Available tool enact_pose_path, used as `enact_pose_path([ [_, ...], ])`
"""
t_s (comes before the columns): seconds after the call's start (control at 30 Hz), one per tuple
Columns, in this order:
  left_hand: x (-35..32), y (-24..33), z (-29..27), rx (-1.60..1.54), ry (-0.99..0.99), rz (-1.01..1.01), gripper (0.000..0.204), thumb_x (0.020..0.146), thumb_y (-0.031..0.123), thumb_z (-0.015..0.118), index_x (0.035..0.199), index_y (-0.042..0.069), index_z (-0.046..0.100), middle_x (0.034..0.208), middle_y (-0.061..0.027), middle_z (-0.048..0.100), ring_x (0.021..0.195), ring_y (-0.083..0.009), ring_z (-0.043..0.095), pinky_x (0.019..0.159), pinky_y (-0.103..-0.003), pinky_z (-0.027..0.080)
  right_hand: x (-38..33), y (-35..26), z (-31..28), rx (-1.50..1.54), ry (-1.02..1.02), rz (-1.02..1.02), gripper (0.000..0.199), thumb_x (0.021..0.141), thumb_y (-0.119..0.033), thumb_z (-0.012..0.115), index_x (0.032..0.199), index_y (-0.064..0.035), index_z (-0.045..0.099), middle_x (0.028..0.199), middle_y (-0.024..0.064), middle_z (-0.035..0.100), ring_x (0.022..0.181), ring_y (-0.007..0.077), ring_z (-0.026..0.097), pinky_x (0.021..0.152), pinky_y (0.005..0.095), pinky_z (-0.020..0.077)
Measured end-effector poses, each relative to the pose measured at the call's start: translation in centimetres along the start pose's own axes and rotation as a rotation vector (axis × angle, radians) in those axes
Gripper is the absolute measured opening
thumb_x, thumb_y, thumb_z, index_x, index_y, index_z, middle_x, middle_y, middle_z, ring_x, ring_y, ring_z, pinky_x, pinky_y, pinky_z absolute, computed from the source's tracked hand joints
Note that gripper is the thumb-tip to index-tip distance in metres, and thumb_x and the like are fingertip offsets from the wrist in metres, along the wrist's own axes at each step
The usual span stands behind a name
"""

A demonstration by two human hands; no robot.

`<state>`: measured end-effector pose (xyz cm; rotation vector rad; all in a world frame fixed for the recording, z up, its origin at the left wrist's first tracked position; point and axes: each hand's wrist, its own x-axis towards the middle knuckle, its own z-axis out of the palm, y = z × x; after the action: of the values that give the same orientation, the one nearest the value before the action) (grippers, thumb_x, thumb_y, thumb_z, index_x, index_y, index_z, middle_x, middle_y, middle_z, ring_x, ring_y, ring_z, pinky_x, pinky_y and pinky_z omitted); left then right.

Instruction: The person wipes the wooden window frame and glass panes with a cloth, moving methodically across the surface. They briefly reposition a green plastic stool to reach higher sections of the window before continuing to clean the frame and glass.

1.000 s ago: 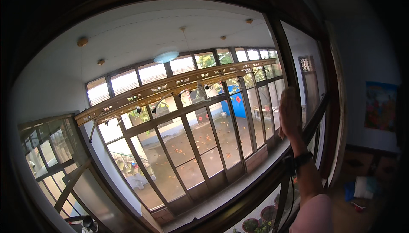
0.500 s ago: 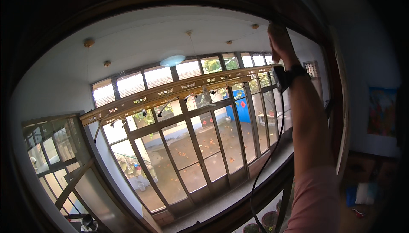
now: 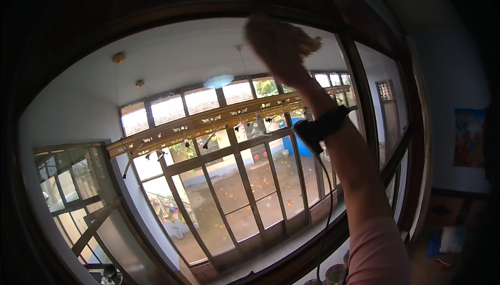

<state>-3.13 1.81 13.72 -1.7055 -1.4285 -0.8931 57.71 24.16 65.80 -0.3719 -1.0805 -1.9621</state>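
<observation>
My right hand (image 3: 284,58) is raised high against the upper part of a large window pane (image 3: 192,51), just below the dark top frame (image 3: 208,10). Motion blurs the fingers. They press what looks like a tan cloth (image 3: 311,44) to the glass, and a crumpled edge of it shows beside the hand. Around the wrist is a black strap with a small device (image 3: 317,130), from which a thin black cable (image 3: 332,191) hangs down. My left hand is out of view.
Beyond the glass, a gold drying rack (image 3: 208,123) with hangers hangs from the ceiling. A dark window post (image 3: 359,87) stands right of my arm. Potted plants (image 3: 336,273) sit low behind the pane. A colourful picture (image 3: 469,136) hangs on the right wall.
My right hand has swept left along the top of the pane, away from the dark post. The forearm now leans left, and the view has shifted slightly.
</observation>
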Motion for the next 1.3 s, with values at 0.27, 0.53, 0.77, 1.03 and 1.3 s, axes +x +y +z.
enact_pose_path([
  [0.27, -0.3, 0.4, 0.6, -0.001, 0.007, -0.093, 0.061, 0.11, 0.049, 0.033, 0.143, 0.0, 0.05, 0.153, -0.0244, 0.046, 0.141, -0.0492, 0.042, 0.116, -0.061, 0.032, -1.8, 4.3, -0.8, 0.106, -0.216, 0.524, 0.039, 0.102, -0.023, 0.055, 0.137, -0.006, 0.051, 0.131, 0.0182, 0.059, 0.12, 0.0346, 0.059, 0.1, 0.0481, 0.0478],
  [0.53, -0.2, -0.1, 1.7, -0.072, 0.055, -0.093, 0.049, 0.109, 0.036, 0.039, 0.143, 0.003, 0.05, 0.156, -0.0218, 0.043, 0.145, -0.0463, 0.039, 0.117, -0.062, 0.029, 5.9, -6.5, 6.5, -0.287, 0.012, 0.209, 0.042, 0.105, -0.034, 0.05, 0.138, -0.0088, 0.054, 0.126, 0.0185, 0.059, 0.114, 0.0364, 0.056, 0.095, 0.0548, 0.0451],
  [0.77, -0.4, -0.4, 2.0, -0.057, 0.035, -0.098, 0.044, 0.107, 0.027, 0.043, 0.144, 0.004, 0.049, 0.155, -0.0209, 0.044, 0.144, -0.0451, 0.04, 0.116, -0.061, 0.032, 24.3, -33.4, 0.3, 0.458, -0.202, 0.399, 0.061, 0.09, -0.046, 0.066, 0.135, -0.0054, 0.06, 0.137, 0.0279, 0.051, 0.127, 0.0501, 0.047, 0.098, 0.0718, 0.0362],
  [1.03, -0.6, -1.2, 2.3, -0.051, 0.018, -0.08, 0.048, 0.108, 0.035, 0.041, 0.142, 0.003, 0.05, 0.151, -0.0234, 0.047, 0.14, -0.0491, 0.043, 0.113, -0.06, 0.037, 12.4, -31.3, -6.6, 0.552, -0.025, 0.253, 0.055, 0.086, -0.021, 0.073, 0.138, -0.0119, 0.056, 0.145, 0.0244, 0.044, 0.135, 0.0447, 0.044, 0.097, 0.0642, 0.0457],
  [1.3, -0.1, -1.0, 1.9, -0.049, 0.042, -0.044, 0.046, 0.108, 0.032, 0.041, 0.142, 0.002, 0.05, 0.152, -0.0234, 0.046, 0.141, -0.0487, 0.042, 0.114, -0.06, 0.037, -11.5, -2.4, -9.2, -0.103, -0.56, 0.766, 0.041, 0.105, -0.021, 0.047, 0.142, -0.0028, 0.047, 0.139, 0.0211, 0.053, 0.126, 0.0309, 0.056, 0.1, 0.0417, 0.0493],
])
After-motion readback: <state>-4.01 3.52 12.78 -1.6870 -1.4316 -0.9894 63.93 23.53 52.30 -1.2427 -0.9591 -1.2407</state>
